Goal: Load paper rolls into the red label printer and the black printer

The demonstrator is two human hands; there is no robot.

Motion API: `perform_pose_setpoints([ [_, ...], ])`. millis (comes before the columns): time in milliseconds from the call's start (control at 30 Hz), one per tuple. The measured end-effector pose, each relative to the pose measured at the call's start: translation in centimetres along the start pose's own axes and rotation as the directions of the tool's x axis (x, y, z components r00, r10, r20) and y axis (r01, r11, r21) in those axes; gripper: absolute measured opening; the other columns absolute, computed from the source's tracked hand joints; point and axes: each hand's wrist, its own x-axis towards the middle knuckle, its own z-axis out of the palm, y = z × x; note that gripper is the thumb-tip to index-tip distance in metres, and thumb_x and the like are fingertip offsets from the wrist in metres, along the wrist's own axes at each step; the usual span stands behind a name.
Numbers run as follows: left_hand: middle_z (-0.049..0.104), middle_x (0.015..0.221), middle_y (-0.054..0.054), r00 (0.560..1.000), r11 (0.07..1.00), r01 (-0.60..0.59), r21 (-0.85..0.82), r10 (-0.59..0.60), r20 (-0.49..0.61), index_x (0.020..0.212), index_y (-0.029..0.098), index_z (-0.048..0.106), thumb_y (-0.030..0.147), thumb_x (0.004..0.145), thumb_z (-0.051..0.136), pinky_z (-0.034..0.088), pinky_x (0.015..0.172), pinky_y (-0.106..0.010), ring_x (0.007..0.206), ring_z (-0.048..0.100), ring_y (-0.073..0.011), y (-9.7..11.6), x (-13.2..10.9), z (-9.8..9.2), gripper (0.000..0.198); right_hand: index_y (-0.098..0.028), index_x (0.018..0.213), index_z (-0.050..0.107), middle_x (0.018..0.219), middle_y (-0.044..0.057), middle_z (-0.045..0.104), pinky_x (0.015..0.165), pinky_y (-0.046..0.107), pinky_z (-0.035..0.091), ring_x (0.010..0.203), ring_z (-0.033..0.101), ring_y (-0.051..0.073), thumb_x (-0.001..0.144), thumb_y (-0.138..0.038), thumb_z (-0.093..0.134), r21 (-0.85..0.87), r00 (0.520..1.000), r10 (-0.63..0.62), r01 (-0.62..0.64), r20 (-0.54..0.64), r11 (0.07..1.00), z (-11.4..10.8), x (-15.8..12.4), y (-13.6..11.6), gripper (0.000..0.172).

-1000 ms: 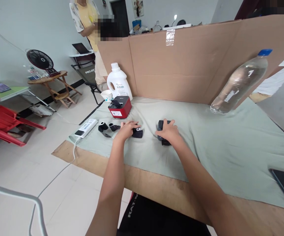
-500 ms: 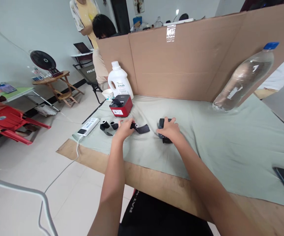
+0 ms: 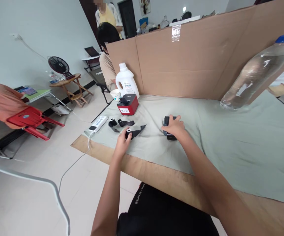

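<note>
My left hand (image 3: 121,143) pinches a small black roll (image 3: 128,133) with a white core; its loose black strip (image 3: 138,130) trails to the right over the grey-green cloth (image 3: 206,137). My right hand (image 3: 175,127) lies closed over a small black device (image 3: 169,126) near the middle of the cloth. Two more black rolls (image 3: 112,122) (image 3: 125,123) lie just beyond my left hand. A red label printer (image 3: 128,105) stands behind them.
A white detergent jug (image 3: 126,81) and a small cup (image 3: 115,94) stand at the back left. A clear water bottle (image 3: 252,73) leans on the cardboard wall (image 3: 193,62). A white power strip (image 3: 98,123) sits at the left edge. Two people are behind the wall.
My left hand has drawn the roll toward me and to the left, and its strip has unwound further. My right hand has stayed on the black device. The view has shifted.
</note>
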Motion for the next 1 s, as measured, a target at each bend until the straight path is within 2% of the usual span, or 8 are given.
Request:
perform_pose_setpoints([
  [100, 0.066, 0.128, -0.014, 0.999, 0.999, 0.027, -0.025, -0.028, -0.037, 0.148, 0.019, 0.046, 0.044, 0.099, 0.051, 0.050, 0.101, -0.042, 0.118, 0.064, -0.0268, -0.4, -0.6, -0.2, 0.055, -0.023, 0.145, 0.036, 0.143, 0.020, 0.032, 0.088, 0.044, 0.050, 0.120, 0.052, 0.041, 0.076, -0.058, 0.068, -0.003, 1.000, -0.005, 0.005, -0.004, 1.000, 0.1, 0.1, 0.1, 0.083],
  [167, 0.065, 0.126, -0.013, 0.998, 0.998, 0.050, -0.043, -0.052, -0.048, 0.147, 0.021, 0.043, 0.046, 0.097, 0.057, 0.051, 0.099, -0.041, 0.116, 0.064, -0.0263, -0.6, -0.6, -0.4, 0.058, -0.023, 0.145, 0.035, 0.143, 0.020, 0.031, 0.088, 0.044, 0.050, 0.120, 0.052, 0.041, 0.076, -0.058, 0.068, -0.003, 1.000, -0.008, 0.008, -0.004, 1.000, 0.2, 0.1, 0.1, 0.084],
  [267, 0.065, 0.114, -0.010, 0.994, 0.997, 0.043, -0.062, -0.049, -0.101, 0.133, 0.020, 0.051, 0.047, 0.093, 0.061, 0.052, 0.094, -0.039, 0.104, 0.065, -0.0239, -0.9, -0.2, -0.9, 0.049, -0.024, 0.146, 0.035, 0.144, 0.020, 0.031, 0.089, 0.044, 0.050, 0.121, 0.052, 0.041, 0.076, -0.058, 0.068, -0.002, 1.000, -0.008, 0.008, -0.002, 1.000, 0.2, 0.0, 0.1, 0.084],
  [467, 0.065, 0.110, -0.008, 0.987, 0.998, -0.042, 0.041, 0.047, -0.151, 0.103, 0.021, 0.067, 0.044, 0.085, 0.066, 0.051, 0.096, -0.039, 0.107, 0.063, -0.0249, -2.2, 0.9, -2.0, 0.028, -0.025, 0.146, 0.034, 0.143, 0.019, 0.031, 0.088, 0.044, 0.050, 0.119, 0.052, 0.040, 0.076, -0.059, 0.067, -0.008, 1.000, -0.002, 0.002, -0.011, 1.000, 0.3, 0.2, 0.2, 0.084],
  [600, 0.070, 0.110, -0.010, 0.981, 0.998, 0.057, 0.039, -0.049, -0.185, 0.129, 0.020, 0.063, 0.041, 0.086, 0.063, 0.054, 0.094, -0.041, 0.096, 0.068, -0.0237, -3.4, 1.0, -2.5, 0.047, -0.025, 0.147, 0.034, 0.144, 0.019, 0.032, 0.087, 0.045, 0.051, 0.119, 0.053, 0.040, 0.075, -0.059, 0.068, -0.014, 1.000, 0.004, -0.004, -0.013, 1.000, 0.5, 0.4, 0.1, 0.086],
  [700, 0.070, 0.121, -0.013, 0.979, 0.995, 0.092, 0.047, -0.082, -0.186, 0.144, 0.017, 0.051, 0.036, 0.087, 0.062, 0.053, 0.100, -0.043, 0.102, 0.071, -0.0250, -3.9, 1.4, -2.7, 0.061, -0.025, 0.147, 0.035, 0.144, 0.020, 0.032, 0.087, 0.046, 0.051, 0.120, 0.053, 0.041, 0.075, -0.058, 0.069, -0.008, 0.999, 0.020, -0.020, -0.033, 1.000, 0.8, 0.3, -0.2, 0.086],
  [867, 0.072, 0.119, -0.013, 0.998, 0.995, 0.014, 0.096, -0.008, -0.066, 0.142, 0.017, 0.052, 0.033, 0.085, 0.060, 0.054, 0.101, -0.044, 0.108, 0.071, -0.0275, -4.1, 2.2, -2.9, 0.060, -0.027, 0.150, 0.036, 0.147, 0.019, 0.031, 0.089, 0.046, 0.052, 0.109, 0.063, 0.037, 0.071, -0.054, 0.074, 0.055, 0.991, -0.011, 0.018, -0.137, 0.998, 0.3, -0.5, 0.3, 0.092],
  [1000, 0.072, 0.117, -0.011, 0.997, 0.989, 0.041, 0.142, -0.031, -0.074, 0.139, 0.019, 0.055, 0.040, 0.081, 0.065, 0.055, 0.099, -0.045, 0.106, 0.070, -0.0295, -5.1, 2.5, -3.0, 0.063, -0.027, 0.154, 0.032, 0.146, 0.017, 0.033, 0.087, 0.042, 0.054, 0.097, 0.068, 0.029, 0.069, -0.055, 0.073, 0.139, 0.978, -0.025, 0.055, -0.207, 0.989, -1.6, -0.3, 4.5, 0.099],
])
